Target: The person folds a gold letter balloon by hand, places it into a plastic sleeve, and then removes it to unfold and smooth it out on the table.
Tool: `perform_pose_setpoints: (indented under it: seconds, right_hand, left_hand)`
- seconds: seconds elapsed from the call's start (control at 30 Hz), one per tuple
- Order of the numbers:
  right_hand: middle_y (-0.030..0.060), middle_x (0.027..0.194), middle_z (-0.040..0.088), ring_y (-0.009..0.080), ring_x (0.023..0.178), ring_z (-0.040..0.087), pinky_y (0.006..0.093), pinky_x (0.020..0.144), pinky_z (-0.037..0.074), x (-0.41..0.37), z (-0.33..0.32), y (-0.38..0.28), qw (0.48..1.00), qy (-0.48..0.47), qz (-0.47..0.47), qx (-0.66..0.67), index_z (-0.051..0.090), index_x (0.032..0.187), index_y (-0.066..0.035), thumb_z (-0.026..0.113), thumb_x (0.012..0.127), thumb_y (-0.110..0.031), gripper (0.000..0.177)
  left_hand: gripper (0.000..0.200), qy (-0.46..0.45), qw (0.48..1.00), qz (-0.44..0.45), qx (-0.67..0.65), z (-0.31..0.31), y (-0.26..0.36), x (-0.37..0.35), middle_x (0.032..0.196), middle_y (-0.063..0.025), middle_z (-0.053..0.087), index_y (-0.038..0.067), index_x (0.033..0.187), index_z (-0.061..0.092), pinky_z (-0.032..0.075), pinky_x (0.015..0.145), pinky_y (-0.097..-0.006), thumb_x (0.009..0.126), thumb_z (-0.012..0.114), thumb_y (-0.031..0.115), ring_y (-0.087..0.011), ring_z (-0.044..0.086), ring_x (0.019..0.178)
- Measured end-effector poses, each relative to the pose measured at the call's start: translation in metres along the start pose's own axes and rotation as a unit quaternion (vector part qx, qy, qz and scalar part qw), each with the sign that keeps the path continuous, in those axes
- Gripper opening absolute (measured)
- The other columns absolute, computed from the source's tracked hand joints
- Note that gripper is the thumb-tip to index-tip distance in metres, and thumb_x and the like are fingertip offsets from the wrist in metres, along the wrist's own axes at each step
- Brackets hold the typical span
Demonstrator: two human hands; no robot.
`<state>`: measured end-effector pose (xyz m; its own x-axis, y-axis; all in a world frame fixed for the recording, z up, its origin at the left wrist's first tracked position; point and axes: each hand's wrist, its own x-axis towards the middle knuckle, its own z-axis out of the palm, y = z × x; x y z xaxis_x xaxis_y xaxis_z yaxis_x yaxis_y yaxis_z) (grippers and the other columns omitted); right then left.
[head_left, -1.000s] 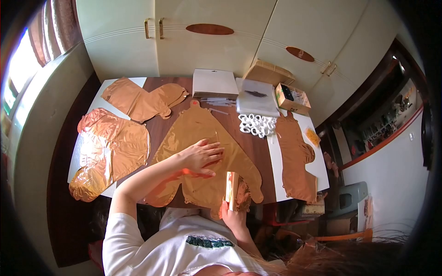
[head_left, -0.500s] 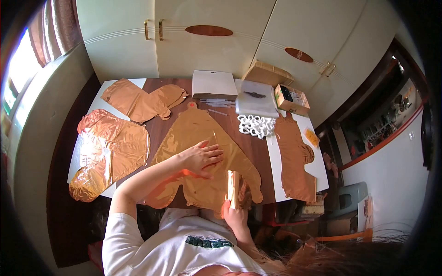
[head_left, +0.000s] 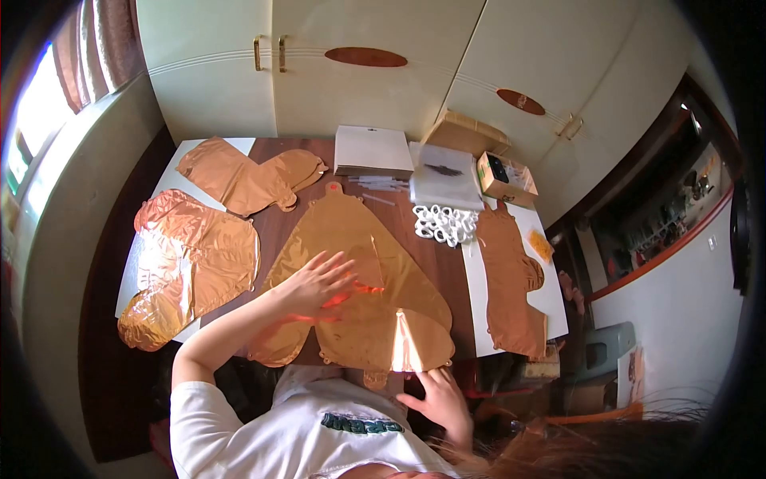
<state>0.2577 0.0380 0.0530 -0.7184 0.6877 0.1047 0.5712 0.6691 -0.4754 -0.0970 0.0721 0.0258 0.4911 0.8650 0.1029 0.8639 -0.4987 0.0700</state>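
A flat, uninflated gold foil balloon [head_left: 351, 239] lies across the middle of the table, its narrow tabbed end at the far side. Over its left-centre part is my left hand [head_left: 317, 283], fingers spread and holding nothing; a reddish reflection shows on the foil beside it. My right hand [head_left: 439, 401] is at the balloon's near right edge, fingers stretched out, with the fingertips at the foil's rim. A bright streak of light lies on the foil just above those fingertips.
More flat foil balloons lie left [head_left: 195, 263], far left [head_left: 239, 177] and right [head_left: 511, 283]. Toward the back are a white box [head_left: 373, 152], clear plastic bags [head_left: 443, 177], white rings [head_left: 445, 225], a small open box [head_left: 508, 180] and a yellow bundle [head_left: 541, 246].
My left hand has shifted left, its fingers more spread. My right hand has let go of the foil's lifted near right part, which now lies flatter, and has moved slightly right and nearer me.
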Motion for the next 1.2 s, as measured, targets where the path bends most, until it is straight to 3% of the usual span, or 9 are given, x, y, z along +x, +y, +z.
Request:
perform_pose_setpoints:
  seconds: [0.07, 0.13, 0.27, 0.37, 0.57, 0.67, 0.7, 0.83, 1.2]
  right_hand:
    - [0.0157, 0.107, 0.065, 0.0328, 0.101, 0.061, 0.0397, 0.087, 0.049, -0.013, -0.023, 0.01, 0.991, -0.117, 0.005, 0.058, 0.065, 0.109, -0.005, 0.072, 0.079, -0.034, 0.042]
    - [0.0114, 0.094, 0.068, 0.0283, 0.087, 0.065, 0.0374, 0.074, 0.053, 0.007, -0.041, 0.012, 0.99, -0.096, -0.024, 0.096, 0.067, 0.1, -0.007, 0.07, 0.081, -0.031, 0.031]
    - [0.0134, 0.098, 0.066, 0.03, 0.088, 0.064, 0.0367, 0.077, 0.051, 0.102, -0.022, 0.047, 0.985, -0.011, -0.124, 0.118, 0.066, 0.1, -0.004, 0.057, 0.088, -0.009, 0.016]
    - [0.015, 0.108, 0.063, 0.0311, 0.101, 0.06, 0.0387, 0.088, 0.047, 0.161, 0.011, 0.067, 0.99, -0.07, -0.016, 0.122, 0.06, 0.115, -0.001, 0.061, 0.088, -0.022, 0.034]
    - [0.0313, 0.13, 0.041, 0.0429, 0.117, 0.047, 0.0459, 0.093, 0.044, 0.19, 0.048, 0.038, 0.999, 0.026, -0.034, 0.027, 0.028, 0.141, 0.002, 0.071, 0.077, -0.033, 0.085]
    - [0.0322, 0.126, 0.041, 0.0445, 0.116, 0.046, 0.0466, 0.094, 0.043, 0.203, 0.073, 0.055, 0.995, 0.047, -0.01, 0.086, 0.027, 0.141, 0.004, 0.067, 0.079, -0.028, 0.081]
    - [0.0292, 0.113, 0.051, 0.0437, 0.105, 0.053, 0.0466, 0.088, 0.046, 0.205, 0.074, 0.054, 0.992, 0.103, 0.002, 0.066, 0.041, 0.129, 0.005, 0.063, 0.08, -0.022, 0.06]
    - [0.0246, 0.088, 0.062, 0.0423, 0.083, 0.061, 0.0489, 0.073, 0.049, 0.213, 0.065, 0.07, 0.989, 0.015, 0.127, 0.07, 0.051, 0.092, 0.001, 0.056, 0.082, -0.018, 0.022]
    - [0.0253, 0.098, 0.063, 0.04, 0.09, 0.062, 0.0469, 0.077, 0.048, 0.216, 0.068, 0.081, 0.974, 0.012, 0.113, 0.198, 0.052, 0.107, 0.002, 0.055, 0.083, -0.017, 0.03]
  left_hand:
    - [0.085, 0.001, 0.999, -0.05, -0.017, 0.009, 0.003, -0.023, 0.148, -0.0203, 0.029, 0.003, 0.14, 0.036, 0.017, 0.113, -0.0505, 0.082, 0.054, 0.062, -0.0369, 0.022, 0.14]
    - [0.088, 0.003, 0.995, -0.091, -0.029, 0.012, 0.007, -0.038, 0.147, -0.0219, 0.029, 0.0, 0.139, 0.036, 0.017, 0.113, -0.0494, 0.08, 0.055, 0.064, -0.0376, 0.021, 0.14]
    - [0.088, 0.024, 0.988, -0.151, -0.029, 0.014, 0.013, -0.053, 0.146, -0.0214, 0.032, -0.002, 0.136, 0.039, 0.017, 0.113, -0.0485, 0.08, 0.053, 0.065, -0.0369, 0.023, 0.139]
    - [0.088, 0.023, 0.981, -0.186, -0.04, 0.017, 0.01, -0.058, 0.144, -0.0208, 0.035, -0.001, 0.134, 0.042, 0.018, 0.113, -0.0485, 0.078, 0.055, 0.066, -0.0361, 0.025, 0.138]
    - [0.085, 0.059, 0.984, -0.167, -0.02, 0.021, 0.008, -0.061, 0.14, -0.0186, 0.04, 0.002, 0.131, 0.046, 0.023, 0.11, -0.0485, 0.074, 0.06, 0.064, -0.0342, 0.031, 0.134]
    - [0.084, 0.063, 0.985, -0.159, -0.015, 0.019, 0.009, -0.059, 0.14, -0.0174, 0.041, 0.003, 0.131, 0.047, 0.025, 0.108, -0.048, 0.073, 0.061, 0.063, -0.0332, 0.033, 0.133]
    - [0.084, 0.063, 0.985, -0.158, -0.013, 0.018, 0.008, -0.059, 0.139, -0.017, 0.041, 0.004, 0.131, 0.047, 0.026, 0.108, -0.0478, 0.073, 0.061, 0.063, -0.0327, 0.033, 0.133]
    - [0.088, 0.065, 0.984, -0.161, -0.031, 0.018, 0.007, -0.059, 0.141, -0.0141, 0.041, 0.005, 0.134, 0.043, 0.025, 0.107, -0.0459, 0.07, 0.065, 0.061, -0.0309, 0.033, 0.134]
    - [0.089, 0.052, 0.984, -0.168, -0.03, 0.016, 0.009, -0.058, 0.143, -0.0135, 0.039, 0.005, 0.135, 0.041, 0.022, 0.109, -0.0459, 0.072, 0.062, 0.064, -0.0312, 0.031, 0.135]
